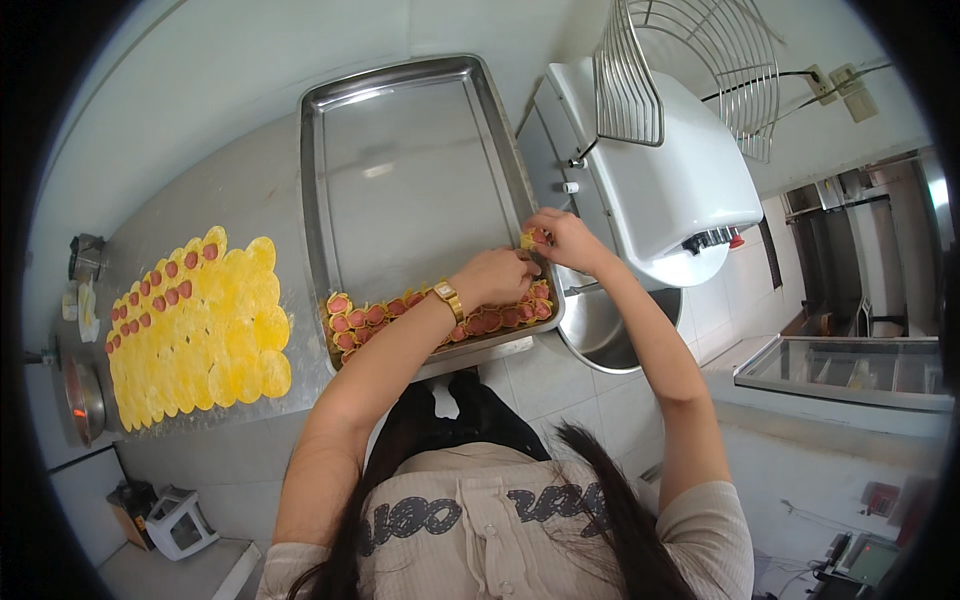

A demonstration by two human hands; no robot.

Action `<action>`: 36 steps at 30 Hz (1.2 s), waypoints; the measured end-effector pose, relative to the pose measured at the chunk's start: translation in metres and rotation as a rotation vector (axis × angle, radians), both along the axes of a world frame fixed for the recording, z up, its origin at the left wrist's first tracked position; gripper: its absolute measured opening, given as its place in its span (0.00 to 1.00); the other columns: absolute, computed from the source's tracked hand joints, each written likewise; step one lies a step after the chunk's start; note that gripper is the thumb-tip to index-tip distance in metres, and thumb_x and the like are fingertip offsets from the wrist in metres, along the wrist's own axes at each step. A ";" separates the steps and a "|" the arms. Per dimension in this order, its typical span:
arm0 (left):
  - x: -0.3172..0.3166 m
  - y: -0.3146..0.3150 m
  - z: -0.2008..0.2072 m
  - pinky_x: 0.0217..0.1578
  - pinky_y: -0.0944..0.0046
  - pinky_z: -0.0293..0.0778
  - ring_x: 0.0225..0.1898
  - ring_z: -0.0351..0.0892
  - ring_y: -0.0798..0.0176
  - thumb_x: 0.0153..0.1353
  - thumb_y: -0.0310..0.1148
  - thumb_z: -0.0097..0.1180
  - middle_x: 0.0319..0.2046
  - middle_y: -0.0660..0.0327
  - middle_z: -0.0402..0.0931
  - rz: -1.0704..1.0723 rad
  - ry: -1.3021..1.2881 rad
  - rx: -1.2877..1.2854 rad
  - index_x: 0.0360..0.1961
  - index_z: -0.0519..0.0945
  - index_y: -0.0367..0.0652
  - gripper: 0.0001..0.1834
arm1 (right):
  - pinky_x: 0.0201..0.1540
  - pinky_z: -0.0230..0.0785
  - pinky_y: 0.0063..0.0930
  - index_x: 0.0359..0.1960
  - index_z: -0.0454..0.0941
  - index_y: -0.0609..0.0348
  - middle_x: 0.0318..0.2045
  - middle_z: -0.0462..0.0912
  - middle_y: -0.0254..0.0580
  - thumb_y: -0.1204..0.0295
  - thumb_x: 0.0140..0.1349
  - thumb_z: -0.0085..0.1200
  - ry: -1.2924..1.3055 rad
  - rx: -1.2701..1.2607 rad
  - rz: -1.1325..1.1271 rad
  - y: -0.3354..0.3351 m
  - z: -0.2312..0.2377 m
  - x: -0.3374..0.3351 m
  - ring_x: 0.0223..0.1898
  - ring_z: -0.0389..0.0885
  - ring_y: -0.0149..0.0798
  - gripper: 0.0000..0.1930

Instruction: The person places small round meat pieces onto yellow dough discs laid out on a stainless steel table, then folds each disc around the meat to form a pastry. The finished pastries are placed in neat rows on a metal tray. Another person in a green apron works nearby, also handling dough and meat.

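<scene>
My right hand (567,243) pinches a small dumpling (530,241) in a yellow wrapper with pink filling, over the right rim of a steel tray (380,215). My left hand (498,278), a gold watch on its wrist, is just left of it, above the tray's near right corner. Its fingers are curled and pressed together; what they hold, if anything, is hidden. Rows of filled dumplings (375,315) line the near end of the tray, partly behind my left forearm. To the left, overlapping round yellow wrappers (215,330) lie on the table, several topped with pink filling balls (171,270).
A white mixer (650,170) with a wire guard (630,90) stands right of the tray, a steel bowl (625,325) below it. Another metal bowl (85,400) sits at the far left, beside the steel table (190,200). A glass-topped counter (850,365) is at the right.
</scene>
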State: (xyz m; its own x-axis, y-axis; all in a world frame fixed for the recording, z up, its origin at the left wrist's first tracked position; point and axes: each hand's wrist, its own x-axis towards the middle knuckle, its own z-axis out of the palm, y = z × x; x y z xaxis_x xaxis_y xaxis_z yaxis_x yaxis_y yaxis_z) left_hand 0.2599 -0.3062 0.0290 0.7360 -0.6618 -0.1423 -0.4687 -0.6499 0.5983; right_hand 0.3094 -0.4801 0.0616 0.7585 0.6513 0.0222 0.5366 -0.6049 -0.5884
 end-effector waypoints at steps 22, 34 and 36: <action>-0.020 0.002 0.002 0.56 0.52 0.62 0.47 0.72 0.53 0.55 0.37 0.45 0.44 0.54 0.74 -0.038 -0.178 0.140 0.39 0.80 0.42 0.16 | 0.42 0.70 0.38 0.30 0.76 0.58 0.34 0.73 0.43 0.81 0.42 0.56 -0.146 -0.278 0.224 0.008 -0.013 -0.013 0.39 0.75 0.49 0.11; -0.028 0.006 -0.012 0.58 0.48 0.60 0.41 0.74 0.49 0.57 0.37 0.46 0.35 0.47 0.75 0.003 -0.304 0.016 0.37 0.78 0.42 0.14 | 0.41 0.71 0.40 0.35 0.78 0.60 0.33 0.77 0.47 0.79 0.40 0.57 -0.021 -0.521 0.124 0.020 -0.011 -0.025 0.38 0.77 0.53 0.16; -0.028 0.007 -0.010 0.58 0.47 0.59 0.42 0.74 0.49 0.57 0.37 0.47 0.36 0.47 0.74 -0.003 -0.332 -0.006 0.37 0.78 0.42 0.13 | 0.42 0.71 0.39 0.33 0.79 0.57 0.31 0.78 0.47 0.78 0.40 0.57 0.105 -0.553 0.131 0.020 -0.008 -0.019 0.38 0.77 0.52 0.14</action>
